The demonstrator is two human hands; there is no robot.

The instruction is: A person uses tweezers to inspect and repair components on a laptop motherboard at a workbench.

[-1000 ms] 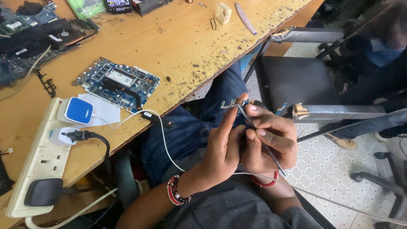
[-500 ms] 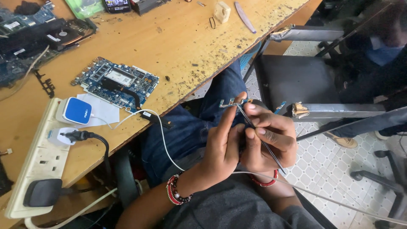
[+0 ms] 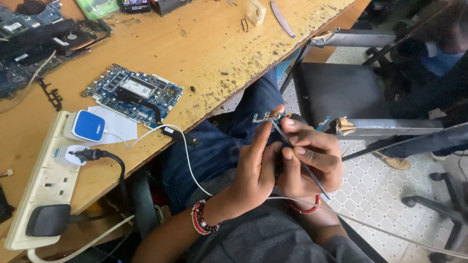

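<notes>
While both hands worked close together over the lap, the left hand (image 3: 256, 168) pinched a small metal part (image 3: 265, 117) at its fingertips, its grip closed on the piece so that it stood up and clear of the palm, where it could be seen and reached. Just right of that grip, touching it, the right hand (image 3: 312, 160) held a thin dark tool (image 3: 300, 163) like a pen, fingers clenched around the shaft, its tip brought up against the small part; the low pen-like hold probably gave fine control at the tip. What exactly the part was could not be told, being too small.

Both wrists carried red beaded bracelets (image 3: 199, 220). A white cable (image 3: 190, 160) ran from under the hands, up and away to the left, to a blue-and-white charger (image 3: 87, 126) plugged into a white power strip (image 3: 44, 180) on the wooden desk (image 3: 214, 53). Farther out from the grip on that side lay a blue circuit board (image 3: 134, 92), flat on the desk with its components up, well apart from the hands. Beyond the grip to the right stood a black chair (image 3: 336, 90), and another person sat at the far right edge.
</notes>
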